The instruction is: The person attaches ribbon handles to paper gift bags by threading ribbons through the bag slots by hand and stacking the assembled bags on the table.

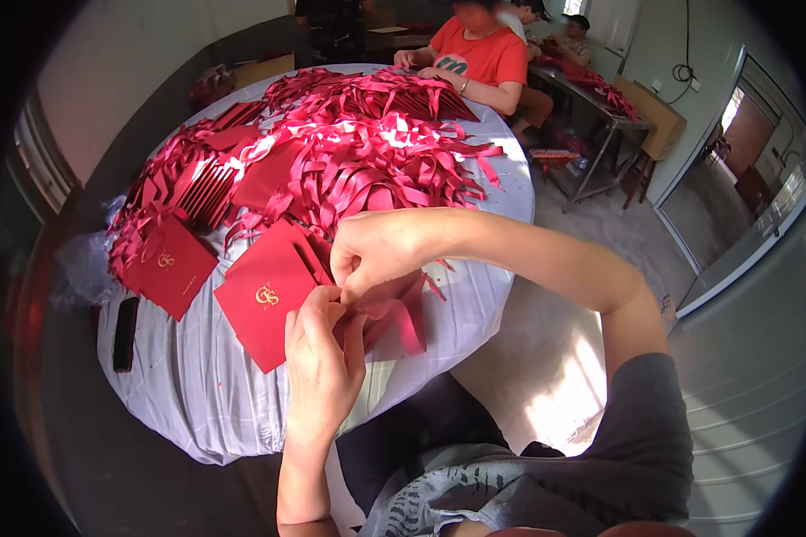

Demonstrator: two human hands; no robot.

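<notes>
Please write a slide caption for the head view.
Left hand and right hand meet at red ribbon above a draped table.

A cloth-covered round table point(210, 389) occupies the foreground. A black elongated object point(126, 336) lies near its left edge. Clear plastic film point(82, 268) is located at that edge, farther back. A person in a red shirt point(485, 61) is positioned at the far right edge. Beyond: metal-framed table point(593, 163), brown board point(655, 116), wall-mounted looped cable point(682, 72).
</notes>
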